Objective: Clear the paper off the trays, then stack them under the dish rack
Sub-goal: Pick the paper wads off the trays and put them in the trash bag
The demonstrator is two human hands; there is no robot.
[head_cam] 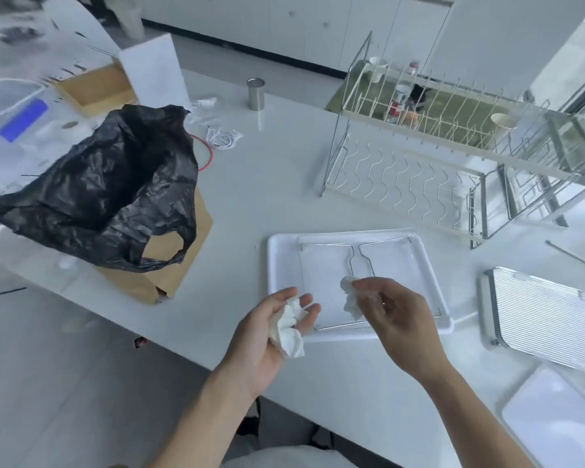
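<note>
On the white counter (284, 184) a white plastic tray (277, 261) lies in front of the person, with a thin wire frame (362, 255) lying flat inside it. The left hand (277, 329) is held palm up over the near left corner of the tray. A crumpled piece of white paper (287, 327) rests in its palm; the fingers (309, 315) are relaxed and slightly spread, only loosely bent around the paper. The right hand (395, 315) is over the tray, and its thumb and fingertips pinch a second crumpled piece of paper (350, 297), which hangs down just above the tray's floor.

Behind the tray stands the wire dish rack (419, 157), with paper cups on its upper level. To the right of the white tray lies a ribbed metal tray (547, 319), and nearer to the person a second white tray (554, 423) at the edge of the view.

To the left, an open black plastic bag (115, 184) sits on a brown cardboard box (169, 265). Farther back a metal cup (255, 93) stands on the counter, and a coiled white cable (222, 136) lies near the bag.
</note>
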